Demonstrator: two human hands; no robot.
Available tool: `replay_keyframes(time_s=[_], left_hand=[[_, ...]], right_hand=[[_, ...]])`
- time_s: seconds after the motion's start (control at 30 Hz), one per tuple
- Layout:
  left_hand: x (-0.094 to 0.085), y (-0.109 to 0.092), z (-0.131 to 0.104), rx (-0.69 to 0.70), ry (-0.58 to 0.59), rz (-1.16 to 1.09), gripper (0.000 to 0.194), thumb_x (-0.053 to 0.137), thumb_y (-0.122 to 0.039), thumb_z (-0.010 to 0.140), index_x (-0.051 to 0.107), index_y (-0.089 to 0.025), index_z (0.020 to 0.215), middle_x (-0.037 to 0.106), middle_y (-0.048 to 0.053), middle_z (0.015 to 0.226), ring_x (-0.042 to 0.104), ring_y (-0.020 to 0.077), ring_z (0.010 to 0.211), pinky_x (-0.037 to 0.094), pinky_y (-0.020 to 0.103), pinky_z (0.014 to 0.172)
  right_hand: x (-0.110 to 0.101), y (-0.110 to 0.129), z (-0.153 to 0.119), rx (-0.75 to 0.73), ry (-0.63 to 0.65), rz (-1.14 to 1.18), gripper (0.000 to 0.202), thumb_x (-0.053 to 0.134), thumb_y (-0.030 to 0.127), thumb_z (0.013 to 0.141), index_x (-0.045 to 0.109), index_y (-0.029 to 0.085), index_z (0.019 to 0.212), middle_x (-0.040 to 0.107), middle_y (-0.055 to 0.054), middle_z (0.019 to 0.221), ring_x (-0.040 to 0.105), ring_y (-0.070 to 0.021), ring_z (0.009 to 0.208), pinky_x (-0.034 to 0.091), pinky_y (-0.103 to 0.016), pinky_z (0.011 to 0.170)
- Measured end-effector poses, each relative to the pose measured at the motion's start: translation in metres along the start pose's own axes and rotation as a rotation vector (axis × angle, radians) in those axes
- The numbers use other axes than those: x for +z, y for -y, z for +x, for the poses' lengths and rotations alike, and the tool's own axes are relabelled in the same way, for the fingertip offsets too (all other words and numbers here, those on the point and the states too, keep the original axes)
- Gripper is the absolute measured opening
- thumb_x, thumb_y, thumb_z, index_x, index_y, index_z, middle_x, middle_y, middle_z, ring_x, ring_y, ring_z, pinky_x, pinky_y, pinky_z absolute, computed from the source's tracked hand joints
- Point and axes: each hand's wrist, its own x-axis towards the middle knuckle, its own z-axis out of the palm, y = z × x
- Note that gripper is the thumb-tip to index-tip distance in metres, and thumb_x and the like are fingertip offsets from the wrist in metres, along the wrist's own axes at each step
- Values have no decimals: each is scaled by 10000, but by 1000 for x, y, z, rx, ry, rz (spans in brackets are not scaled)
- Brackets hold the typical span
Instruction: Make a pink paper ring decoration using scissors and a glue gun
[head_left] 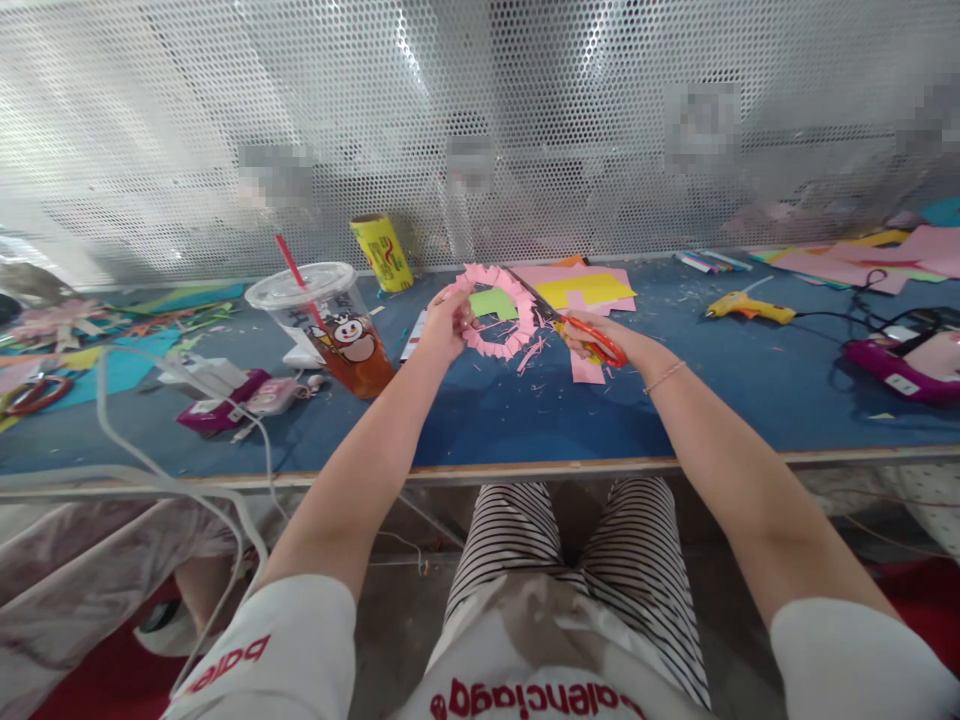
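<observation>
My left hand (448, 322) is closed on the left side of a pink paper ring (517, 338) with a pleated, notched edge, held up over the table. In my right hand (592, 338) is a pair of scissors (611, 345) with red and yellow handles; their dark blades reach up and left to the ring's right edge. Whether the blades touch the paper I cannot tell. Beneath and behind lie a yellow paper strip (589, 291), pink sheets and a green piece (493, 304). Thin pink cuttings (531, 354) are scattered below the ring.
A plastic cup of brown drink (349, 345) with a red straw stands left of my left arm, near a yellow can (383, 252). Purple power strips (223, 402) with cables lie at left and right. A yellow glue gun (750, 308) rests at right, near coloured paper (862, 262).
</observation>
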Motion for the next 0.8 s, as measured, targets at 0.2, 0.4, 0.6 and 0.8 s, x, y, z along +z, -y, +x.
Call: replay_keyframes(time_s=[0.2, 0.4, 0.6, 0.8], left_hand=[[0, 0, 0, 6, 3, -21, 209, 713, -299, 653, 557, -169, 704, 375, -98, 438, 319, 21, 321, 370, 201, 383], [2, -2, -1, -14, -33, -39, 201, 714, -284, 665, 549, -170, 689, 365, -95, 436, 305, 19, 318, 359, 206, 389], [3, -3, -3, 1, -36, -54, 177, 696, -269, 679, 552, -167, 688, 362, -93, 430, 308, 19, 321, 355, 201, 387], [3, -3, -3, -1, -37, -61, 176, 686, -263, 686, 534, -175, 695, 349, -100, 423, 305, 18, 323, 348, 194, 389]], right_hand=[[-3, -1, 5, 28, 33, 22, 278, 543, 409, 816, 418, 196, 688, 385, 59, 535, 317, -44, 400, 274, -185, 386], [1, -2, 4, 12, -1, 1, 226, 577, 363, 800, 446, 193, 728, 422, 59, 549, 344, -38, 410, 285, -173, 401], [9, 5, 0, 29, -6, 7, 270, 585, 396, 805, 439, 188, 714, 423, 54, 545, 351, -33, 408, 270, -166, 381], [23, 18, -7, 36, -27, 28, 323, 644, 439, 758, 440, 190, 739, 419, 68, 505, 332, -34, 385, 248, -167, 351]])
